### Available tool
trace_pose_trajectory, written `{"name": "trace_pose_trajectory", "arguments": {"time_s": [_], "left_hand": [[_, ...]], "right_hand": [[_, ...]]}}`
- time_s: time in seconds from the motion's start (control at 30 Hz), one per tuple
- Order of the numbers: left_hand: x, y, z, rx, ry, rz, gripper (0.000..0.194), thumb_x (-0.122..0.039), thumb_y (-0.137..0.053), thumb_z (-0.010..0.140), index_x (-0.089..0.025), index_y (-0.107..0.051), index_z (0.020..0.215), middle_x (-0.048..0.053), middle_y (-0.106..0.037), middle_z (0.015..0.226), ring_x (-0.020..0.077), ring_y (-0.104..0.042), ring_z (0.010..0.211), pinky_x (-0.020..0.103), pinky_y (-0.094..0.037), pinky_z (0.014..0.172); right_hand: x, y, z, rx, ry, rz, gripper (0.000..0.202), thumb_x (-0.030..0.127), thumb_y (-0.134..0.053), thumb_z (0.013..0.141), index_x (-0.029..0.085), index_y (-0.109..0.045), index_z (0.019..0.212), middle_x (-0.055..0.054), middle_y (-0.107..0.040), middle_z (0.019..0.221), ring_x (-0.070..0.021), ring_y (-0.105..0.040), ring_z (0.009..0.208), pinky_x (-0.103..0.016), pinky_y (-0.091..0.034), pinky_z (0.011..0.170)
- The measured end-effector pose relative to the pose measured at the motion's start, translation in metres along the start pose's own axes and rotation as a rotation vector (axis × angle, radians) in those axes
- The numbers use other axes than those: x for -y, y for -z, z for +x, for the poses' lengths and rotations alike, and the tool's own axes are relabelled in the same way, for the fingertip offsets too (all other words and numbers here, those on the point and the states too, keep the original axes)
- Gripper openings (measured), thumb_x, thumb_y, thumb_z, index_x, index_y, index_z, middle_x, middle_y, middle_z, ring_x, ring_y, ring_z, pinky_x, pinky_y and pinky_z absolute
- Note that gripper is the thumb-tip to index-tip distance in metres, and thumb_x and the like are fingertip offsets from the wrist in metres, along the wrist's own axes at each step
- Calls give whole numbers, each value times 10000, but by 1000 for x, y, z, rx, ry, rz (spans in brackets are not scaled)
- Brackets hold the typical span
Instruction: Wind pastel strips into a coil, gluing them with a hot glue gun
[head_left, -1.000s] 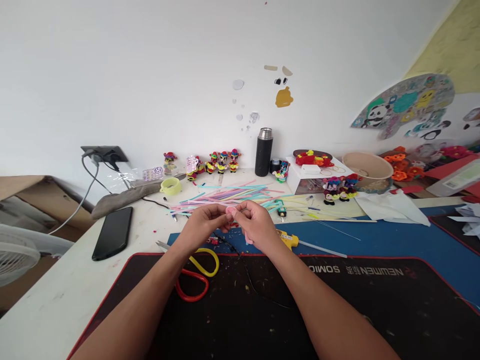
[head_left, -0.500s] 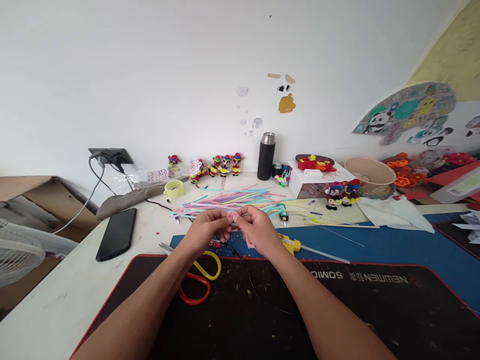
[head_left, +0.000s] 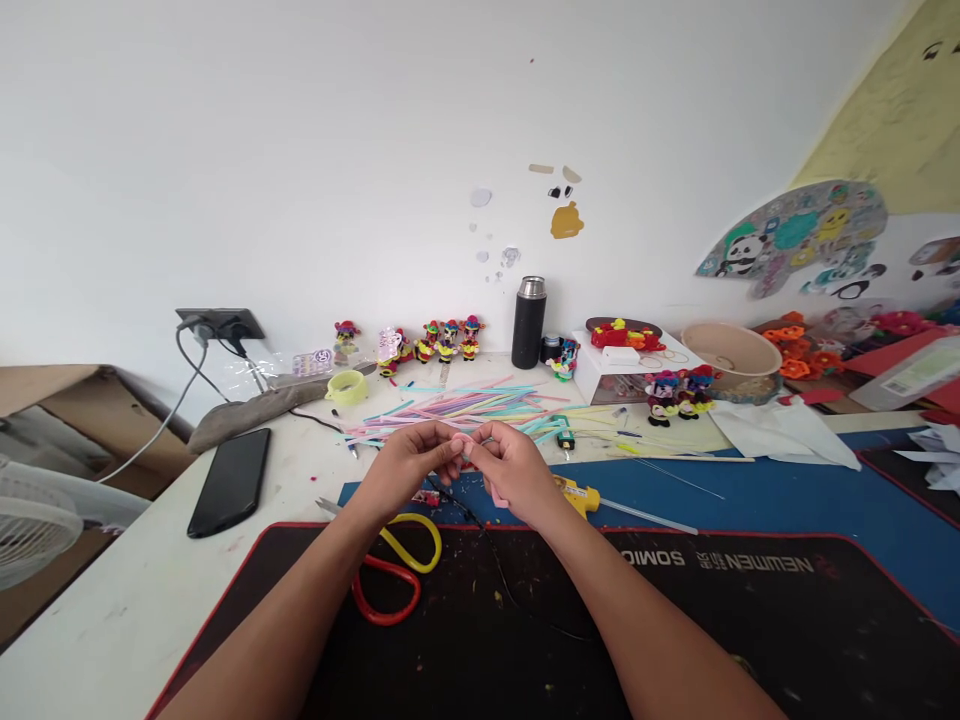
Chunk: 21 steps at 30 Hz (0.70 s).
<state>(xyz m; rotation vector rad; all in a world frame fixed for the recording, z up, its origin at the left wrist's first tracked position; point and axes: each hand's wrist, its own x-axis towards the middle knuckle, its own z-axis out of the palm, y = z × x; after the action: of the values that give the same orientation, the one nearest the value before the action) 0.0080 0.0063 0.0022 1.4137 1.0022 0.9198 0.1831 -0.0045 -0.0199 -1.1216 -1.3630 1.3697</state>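
Above the front edge of the blue mat, my left hand (head_left: pixel 412 462) and my right hand (head_left: pixel 511 468) meet with fingertips together. Both are closed, pinching a small pink pipe cleaner (head_left: pixel 499 498) whose end shows below my right fingers. Most of it is hidden, so its full shape cannot be made out. Just behind the hands lies a loose pile of pastel pipe cleaners (head_left: pixel 465 405). Scissors with one yellow and one red handle (head_left: pixel 387 590) rest under my left forearm. To the right of my right hand is a yellow glue gun (head_left: pixel 577 496) with a clear glue stick.
A black bottle (head_left: pixel 529 328) stands by the wall, near small pipe-cleaner figures (head_left: pixel 450 340). A phone (head_left: pixel 229 482) and a roll of yellow tape (head_left: pixel 346 387) lie to the left. A white box (head_left: pixel 592 375) and a round basin (head_left: pixel 727 350) sit at the back right.
The view has tilted slightly, so the scene sits a little lower. My fingers have shifted slightly around the pink pipe cleaner; both hands keep hold of it.
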Motion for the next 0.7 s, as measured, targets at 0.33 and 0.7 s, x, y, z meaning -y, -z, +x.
{"name": "trace_pose_trajectory", "arguments": {"time_s": [0.33, 0.7], "left_hand": [[4, 1, 2, -118, -39, 24, 335, -492, -865, 692, -186, -731, 725, -8, -623, 650, 121, -454, 585, 255, -367, 563], [11, -3, 3, -114, 92, -311, 332, -421, -923, 638, -170, -713, 694, -23, -563, 562, 94, -448, 528, 231, -315, 512]], "right_hand": [[-2, -2, -2, 4, 15, -55, 293, 486, -690, 915, 239, -550, 843, 105, -464, 471, -91, -392, 296, -213, -250, 316], [-4, -1, 0, 28, 53, 59, 325, 525, -709, 881, 230, -573, 862, 101, -478, 479, -91, -395, 314, -214, -262, 328]]}}
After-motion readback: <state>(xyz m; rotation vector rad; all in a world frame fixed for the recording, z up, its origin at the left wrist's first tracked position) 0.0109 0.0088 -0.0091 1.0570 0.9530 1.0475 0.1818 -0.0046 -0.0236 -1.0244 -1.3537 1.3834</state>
